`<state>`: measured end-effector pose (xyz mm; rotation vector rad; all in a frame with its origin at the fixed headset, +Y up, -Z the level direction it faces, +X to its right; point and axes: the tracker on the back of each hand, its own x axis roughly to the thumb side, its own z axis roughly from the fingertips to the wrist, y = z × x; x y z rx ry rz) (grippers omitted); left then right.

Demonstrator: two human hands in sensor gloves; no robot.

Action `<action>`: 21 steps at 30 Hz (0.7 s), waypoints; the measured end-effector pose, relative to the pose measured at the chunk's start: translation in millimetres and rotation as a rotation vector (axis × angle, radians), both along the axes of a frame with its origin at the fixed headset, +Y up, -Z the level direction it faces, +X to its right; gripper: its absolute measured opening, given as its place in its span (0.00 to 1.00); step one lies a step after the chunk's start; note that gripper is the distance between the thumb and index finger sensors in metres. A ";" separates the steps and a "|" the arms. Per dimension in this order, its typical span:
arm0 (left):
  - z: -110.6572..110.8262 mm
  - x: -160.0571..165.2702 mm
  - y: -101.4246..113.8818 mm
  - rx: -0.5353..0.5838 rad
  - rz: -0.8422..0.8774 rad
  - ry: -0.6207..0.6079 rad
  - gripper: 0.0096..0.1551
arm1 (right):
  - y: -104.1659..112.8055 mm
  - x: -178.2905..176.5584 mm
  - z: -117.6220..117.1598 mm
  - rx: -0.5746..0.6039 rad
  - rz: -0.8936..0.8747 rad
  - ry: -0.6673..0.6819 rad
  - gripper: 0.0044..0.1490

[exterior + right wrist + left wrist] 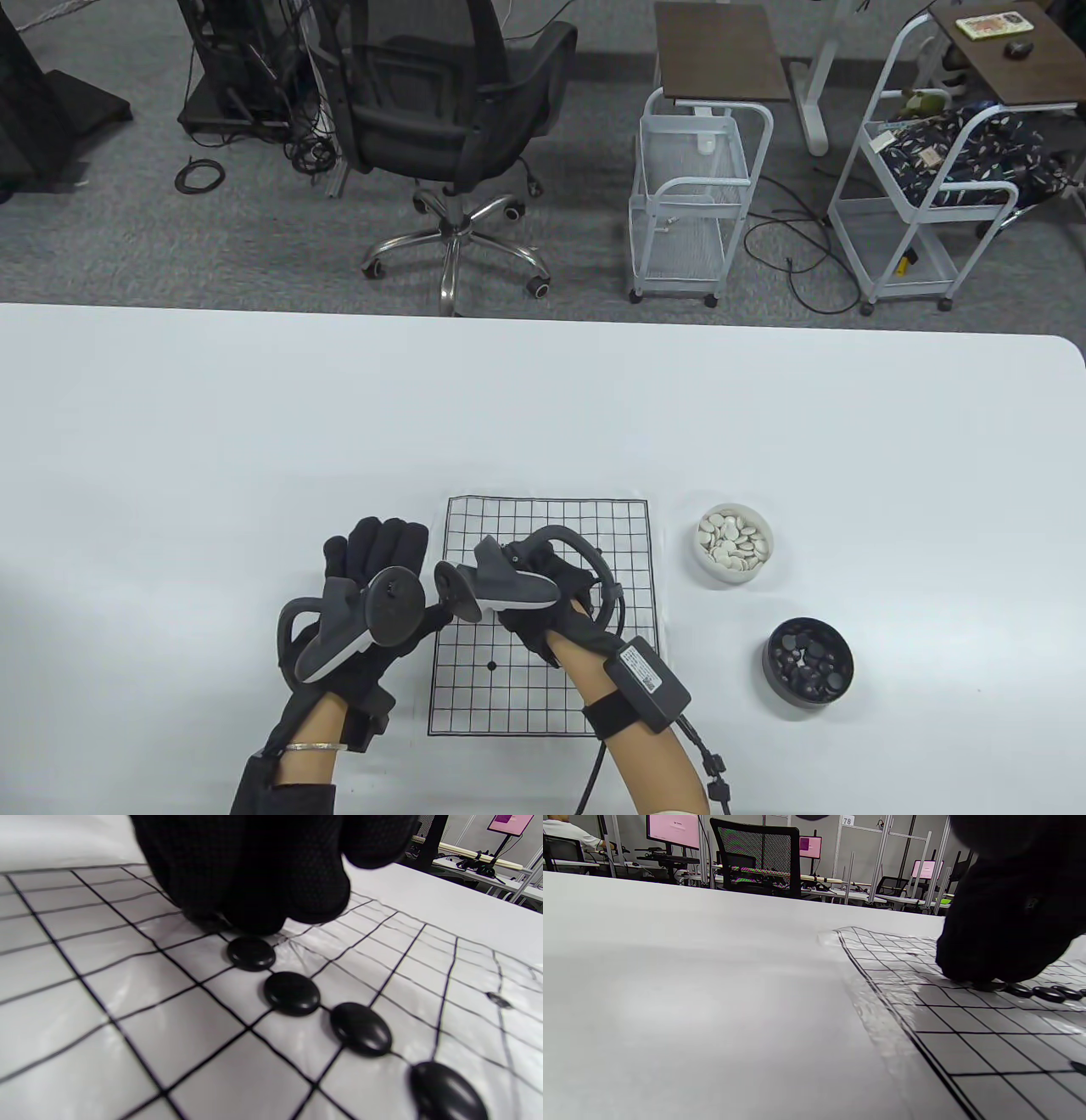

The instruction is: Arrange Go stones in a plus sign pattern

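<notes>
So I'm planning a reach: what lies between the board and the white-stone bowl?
Bare table only, between board and bowl, in the table view.

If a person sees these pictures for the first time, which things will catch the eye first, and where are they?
The eye goes first to the right hand, low over the grid board at the table's near edge, its fingertips at the end of a straight row of four black stones. Next, to the right of the board, a white bowl of white stones and a dark bowl of black stones. The left hand is just left of the board.
</notes>
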<state>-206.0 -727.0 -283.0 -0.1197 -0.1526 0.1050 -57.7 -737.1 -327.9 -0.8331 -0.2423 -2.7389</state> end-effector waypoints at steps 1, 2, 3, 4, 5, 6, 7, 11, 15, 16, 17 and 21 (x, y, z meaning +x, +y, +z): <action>0.0 0.0 0.2 0.001 -0.002 0.000 0.56 | 0.2 0.3 0.0 -0.002 -0.003 0.000 0.24; 0.2 0.5 0.1 0.001 -0.003 -0.001 0.56 | 0.5 0.9 0.0 -0.002 -0.004 -0.002 0.24; 0.2 0.8 0.1 0.001 -0.004 -0.001 0.56 | 1.0 1.6 -0.2 -0.002 -0.004 -0.006 0.25; 0.3 1.1 0.0 0.001 -0.004 -0.002 0.56 | 1.7 2.8 -0.4 -0.006 -0.010 -0.009 0.25; 0.4 1.4 -0.1 0.001 -0.005 -0.002 0.56 | 3.1 4.3 -0.6 -0.008 -0.021 -0.010 0.25; 0.4 1.5 -0.1 0.001 -0.005 -0.002 0.56 | 4.7 5.7 -0.9 -0.006 -0.031 -0.014 0.25; 0.4 1.5 -0.1 0.001 -0.005 -0.002 0.56 | 8.1 8.9 -1.1 -0.004 -0.052 -0.024 0.25; 0.3 1.7 -0.2 0.001 -0.006 -0.007 0.56 | 26.3 27.9 -1.8 0.025 -0.113 -0.079 0.28; 0.9 4.4 -1.4 0.000 -0.019 -0.017 0.56 | 47.7 65.9 -3.0 0.080 -0.134 -0.211 0.31; 1.1 5.0 -1.6 0.000 -0.022 -0.018 0.56 | 51.0 75.2 -3.3 0.088 -0.137 -0.240 0.31; 1.2 5.7 -1.8 0.001 -0.025 -0.020 0.56 | 54.8 88.2 -3.8 0.100 -0.141 -0.281 0.31; 1.6 7.7 -2.2 0.003 -0.032 -0.025 0.56 | 62.4 138.3 -9.3 0.135 -0.127 -0.450 0.34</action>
